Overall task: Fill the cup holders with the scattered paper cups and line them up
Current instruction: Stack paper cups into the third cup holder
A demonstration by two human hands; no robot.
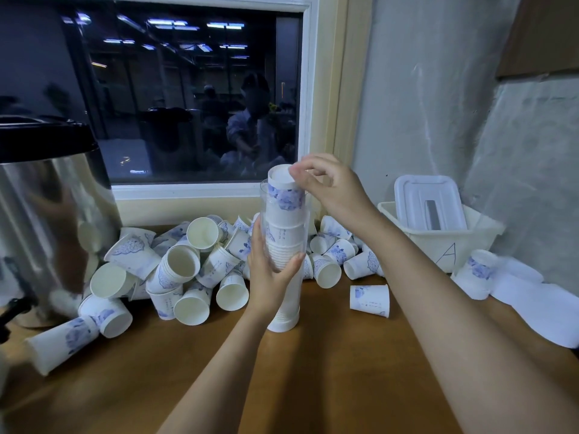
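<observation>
Cup holder: a clear tube (285,233) stands upright on the wooden counter (313,371), its foot just below the left hand's grip.
Left hand: the left hand (266,277) is wrapped round the middle of the tube, fingers on the far side and thumb across the front, clamped on it.
Right hand: the right hand (332,189) is above the left hand's grip, and its fingertips (296,175) pinch the top cup by its upturned bottom.
Top cup: the top cup (285,189) is upside down, half inside the tube's mouth and half sticking out above it.
Stack inside: nested cups (283,245) fill the tube from its foot up past the left hand.
Progress: this holder looks nearly full, with the top cup probably needing to be seated.
Left to do: most of the job, judging by the loose cups; no lined-up row of filled holders shows.
Loose cups: a pile (188,264) lies behind and to the left of the grip, more lie behind and to the right, and a lone cup (369,300) lies on its side just right of the tube's foot.
Farther out: a steel urn (47,220) stands far left of the grip, and a white bin (438,245) with a lid (427,202) propped in it stands far right.
Unclear: the white shapes at the far right edge cannot be identified.
</observation>
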